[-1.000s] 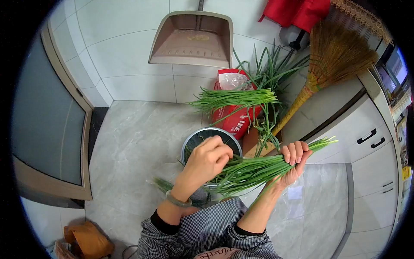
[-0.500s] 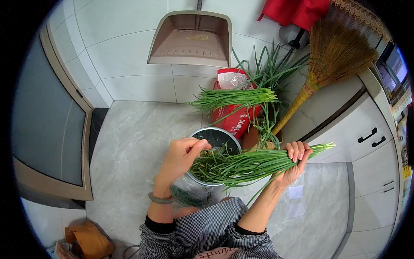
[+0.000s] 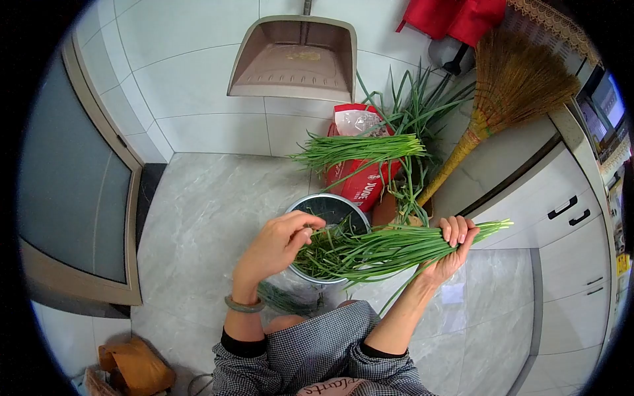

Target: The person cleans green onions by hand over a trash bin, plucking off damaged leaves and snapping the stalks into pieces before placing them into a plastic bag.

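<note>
My right hand (image 3: 456, 245) is wrapped round a bunch of chives (image 3: 396, 252), close to its pale cut ends. The long leaves run leftward over a round bin (image 3: 362, 219) with a pale rim. Trimmed green bits (image 3: 316, 254) lie in the bin under the leaf tips. My left hand (image 3: 281, 243) hovers at the bin's left side, close to the leaf tips. Its thumb and fingers are bent together in a pinch; what is between them, if anything, is too small to make out.
Another chive bunch (image 3: 363, 149) lies on a red bag (image 3: 360, 181) behind the bin. Leafy green onions (image 3: 422, 99) stand beside it. A straw broom (image 3: 485, 119) leans at the right, near white cabinets (image 3: 564, 231). A dustpan (image 3: 294, 63) hangs on the wall.
My left hand has shifted slightly, its fingers now reaching further over the thumb near the leaf tips. The right hand and its chive bunch have stayed in place.
</note>
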Demonstrator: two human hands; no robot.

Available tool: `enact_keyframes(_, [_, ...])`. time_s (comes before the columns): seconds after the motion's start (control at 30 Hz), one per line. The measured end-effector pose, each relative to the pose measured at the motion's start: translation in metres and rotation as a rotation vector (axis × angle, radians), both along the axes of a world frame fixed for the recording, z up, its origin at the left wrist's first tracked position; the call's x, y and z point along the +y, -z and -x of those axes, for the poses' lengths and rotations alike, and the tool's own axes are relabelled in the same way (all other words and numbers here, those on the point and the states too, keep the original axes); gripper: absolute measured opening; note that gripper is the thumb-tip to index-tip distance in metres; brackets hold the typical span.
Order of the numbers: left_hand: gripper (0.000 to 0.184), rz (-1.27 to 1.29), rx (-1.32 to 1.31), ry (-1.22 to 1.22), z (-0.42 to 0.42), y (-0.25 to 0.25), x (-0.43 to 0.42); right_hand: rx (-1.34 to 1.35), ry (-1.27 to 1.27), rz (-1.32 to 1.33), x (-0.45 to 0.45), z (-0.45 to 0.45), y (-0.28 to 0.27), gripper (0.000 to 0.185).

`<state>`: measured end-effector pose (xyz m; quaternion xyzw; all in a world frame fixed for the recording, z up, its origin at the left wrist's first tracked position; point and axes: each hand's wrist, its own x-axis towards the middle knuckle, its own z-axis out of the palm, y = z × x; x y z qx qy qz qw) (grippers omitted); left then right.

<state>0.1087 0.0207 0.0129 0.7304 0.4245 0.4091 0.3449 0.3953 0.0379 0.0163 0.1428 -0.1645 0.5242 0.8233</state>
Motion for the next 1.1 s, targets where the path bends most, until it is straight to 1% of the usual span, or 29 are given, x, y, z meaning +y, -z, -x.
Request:
enact_keyframes(0.03, [0.016,0.062,-0.076,-0.027,-0.002,-0.003,-0.002,0.0,0.0,-0.001,0.0,0.0,0.0,0.02])
enact_keyframes(0.17, [0.017,0.043,-0.081,-0.065,-0.006,-0.018,-0.006,-0.001,-0.004,-0.008,0.001,-0.001,0.0,0.02])
enact_keyframes(0.23, [0.019,-0.142,-0.005,0.026,-0.006,-0.022,-0.007,0.004,-0.008,-0.009,0.0,0.0,0.0,0.02])
enact_keyframes(0.27, [0.019,-0.142,-0.006,0.026,-0.006,-0.025,-0.009,0.004,-0.01,-0.008,0.0,0.0,0.0,0.02])
enact_keyframes(0.33, [0.022,-0.033,0.175,0.095,-0.007,-0.029,-0.014,0.004,-0.013,-0.007,0.0,0.0,-0.001,0.02])
enact_keyframes(0.37, [0.022,-0.034,0.175,0.094,-0.008,-0.028,-0.015,0.008,-0.009,-0.004,0.0,0.0,-0.001,0.02])
enact_keyframes(0.43, [0.021,-0.084,0.144,0.01,-0.014,-0.024,-0.014,0.012,-0.006,-0.002,0.0,0.0,-0.001,0.021])
enact_keyframes(0.63, [0.015,-0.192,0.169,0.088,-0.015,-0.009,-0.009,0.002,-0.005,0.005,-0.001,-0.002,-0.001,0.02])
enact_keyframes(0.77, [0.012,-0.197,0.129,0.066,-0.015,-0.009,-0.009,0.004,0.017,0.01,-0.001,-0.004,0.0,0.02])
enact_keyframes(0.83, [0.012,-0.041,0.173,0.077,-0.014,-0.013,-0.012,0.005,0.022,0.02,-0.001,-0.004,0.0,0.02])
enact_keyframes(0.87, [0.012,-0.041,0.174,0.077,-0.014,-0.013,-0.012,0.005,0.025,0.025,-0.002,-0.004,-0.001,0.02])
enact_keyframes(0.93, [0.01,-0.127,0.146,0.072,-0.015,-0.011,-0.012,0.006,0.026,0.03,-0.002,-0.003,-0.002,0.02])
enact_keyframes(0.97, [0.01,-0.128,0.146,0.071,-0.016,-0.009,-0.011,0.007,0.026,0.026,-0.002,-0.003,-0.002,0.02])
enact_keyframes(1.03, [0.01,-0.215,0.103,0.012,-0.017,-0.004,-0.01,0.007,0.027,0.022,-0.002,-0.004,-0.002,0.02])
enact_keyframes(1.1, [0.01,-0.214,0.12,0.01,-0.013,-0.003,-0.008,0.027,0.019,0.017,-0.002,-0.005,-0.001,0.02])
